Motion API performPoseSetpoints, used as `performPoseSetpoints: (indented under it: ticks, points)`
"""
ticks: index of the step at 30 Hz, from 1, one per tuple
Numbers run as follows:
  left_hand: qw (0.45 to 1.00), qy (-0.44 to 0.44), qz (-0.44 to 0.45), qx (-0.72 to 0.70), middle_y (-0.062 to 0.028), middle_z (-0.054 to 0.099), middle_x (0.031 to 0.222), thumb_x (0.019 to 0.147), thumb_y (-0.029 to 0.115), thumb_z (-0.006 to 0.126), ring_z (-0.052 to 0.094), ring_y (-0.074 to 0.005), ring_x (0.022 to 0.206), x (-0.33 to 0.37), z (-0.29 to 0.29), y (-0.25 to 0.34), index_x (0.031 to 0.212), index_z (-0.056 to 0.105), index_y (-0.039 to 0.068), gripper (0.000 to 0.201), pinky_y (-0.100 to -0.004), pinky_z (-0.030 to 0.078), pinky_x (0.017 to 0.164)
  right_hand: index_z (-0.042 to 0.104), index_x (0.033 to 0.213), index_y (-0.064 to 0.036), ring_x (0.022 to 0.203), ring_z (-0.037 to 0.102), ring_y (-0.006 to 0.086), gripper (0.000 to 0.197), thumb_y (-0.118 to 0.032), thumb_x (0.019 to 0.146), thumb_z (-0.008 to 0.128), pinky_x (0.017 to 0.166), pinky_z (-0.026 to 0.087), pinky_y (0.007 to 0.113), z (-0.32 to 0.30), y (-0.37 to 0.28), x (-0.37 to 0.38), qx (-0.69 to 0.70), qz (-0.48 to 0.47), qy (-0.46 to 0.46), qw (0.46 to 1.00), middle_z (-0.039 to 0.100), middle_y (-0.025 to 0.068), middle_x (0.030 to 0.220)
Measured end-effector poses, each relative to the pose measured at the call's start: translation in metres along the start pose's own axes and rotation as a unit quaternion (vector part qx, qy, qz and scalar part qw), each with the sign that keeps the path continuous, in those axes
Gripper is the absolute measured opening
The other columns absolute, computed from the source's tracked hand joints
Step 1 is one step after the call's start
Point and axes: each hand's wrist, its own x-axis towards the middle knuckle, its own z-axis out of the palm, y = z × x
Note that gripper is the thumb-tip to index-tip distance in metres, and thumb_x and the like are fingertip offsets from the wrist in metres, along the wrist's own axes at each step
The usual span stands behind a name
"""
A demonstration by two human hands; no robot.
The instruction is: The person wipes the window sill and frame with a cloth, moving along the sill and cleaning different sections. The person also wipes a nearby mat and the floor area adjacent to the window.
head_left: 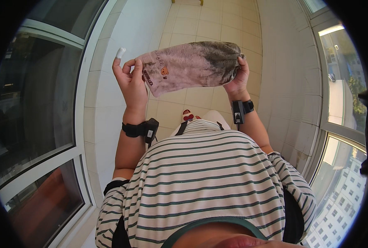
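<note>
A pinkish plush hand towel [179,68] hangs stretched sideways between my two hands, out in front of my chest. Its right part is dark grey-green and looks stained or wet. Near the left end it carries a small orange bear and some dark stitching. My left hand [132,84] pinches the left end between thumb and fingers; a white covering sits on the tip of one raised finger. At the other end my right hand [238,78] grips the dark edge, thumb in front, with most of its fingers hidden behind the cloth.
I stand in a narrow space with a beige tiled floor [210,22] and pale tiled walls on both sides. White-framed windows [47,32] line the left, others [337,127] the right. My foot in a red and white slipper [187,115] shows below the towel.
</note>
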Motion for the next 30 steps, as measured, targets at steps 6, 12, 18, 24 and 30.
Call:
performPoseSetpoints:
  ticks: [6, 12, 18, 24, 30]
  points:
    - [0.985, -0.022, 0.045, 0.167, -0.0065, 0.065, 0.106, 0.106, 0.009, 0.062, 0.062, -0.007, 0.084, -0.001, 0.018, 0.034, 0.155, 0.034, 0.005, 0.056, -0.0205, 0.051, 0.07, 0.065, 0.131, -0.0014, 0.122, 0.067, 0.0327, 0.038, -0.022, 0.1, 0.063, 0.112, 0.05, 0.048, 0.015, 0.036, 0.015, -0.041, 0.125, 0.036, 0.991, 0.072, 0.015, 0.131]
    - [0.952, -0.113, 0.052, 0.278, -0.0147, 0.067, 0.118, 0.105, 0.01, 0.062, 0.073, -0.0158, 0.082, 0.002, 0.06, 0.048, 0.158, 0.028, 0.003, 0.063, -0.0264, 0.058, 0.065, 0.058, 0.138, -0.0036, 0.124, 0.065, 0.0306, 0.039, -0.024, 0.105, 0.055, 0.109, 0.052, 0.047, 0.029, 0.082, 0.028, -0.029, 0.208, -0.071, 0.975, 0.07, 0.0137, 0.128]
    - [0.962, -0.199, -0.01, 0.184, -0.0252, 0.062, 0.137, 0.11, 0.022, 0.054, 0.077, -0.0284, 0.082, -0.014, 0.066, 0.087, 0.164, 0.021, 0.004, 0.066, -0.0325, 0.063, 0.066, 0.058, 0.139, -0.0031, 0.118, 0.067, 0.0343, 0.052, -0.041, 0.108, 0.041, 0.107, 0.053, 0.049, 0.048, 0.098, 0.021, 0.124, 0.427, -0.116, 0.888, 0.069, 0.0183, 0.129]
    - [0.982, 0.083, 0.054, 0.16, -0.0277, 0.063, 0.133, 0.112, 0.023, 0.036, 0.077, -0.0337, 0.088, -0.062, -0.056, 0.124, 0.163, 0.025, 0.007, 0.055, -0.0371, 0.064, 0.067, 0.055, 0.145, -0.0047, 0.127, 0.062, 0.037, 0.066, -0.055, 0.103, 0.046, 0.112, 0.048, 0.054, 0.037, 0.113, 0.029, -0.061, 0.385, -0.046, 0.92, 0.064, 0.0173, 0.14]
    - [0.935, 0.308, -0.14, 0.108, -0.0232, 0.068, 0.124, 0.109, 0.021, 0.052, 0.075, -0.0329, 0.088, -0.195, -0.124, 0.09, 0.157, 0.035, 0.003, 0.054, -0.0399, 0.063, 0.07, 0.055, 0.147, -0.0054, 0.13, 0.059, 0.0364, 0.064, -0.052, 0.105, 0.041, 0.113, 0.048, 0.054, 0.041, 0.109, 0.049, -0.114, 0.454, -0.062, 0.881, 0.063, 0.0164, 0.142]
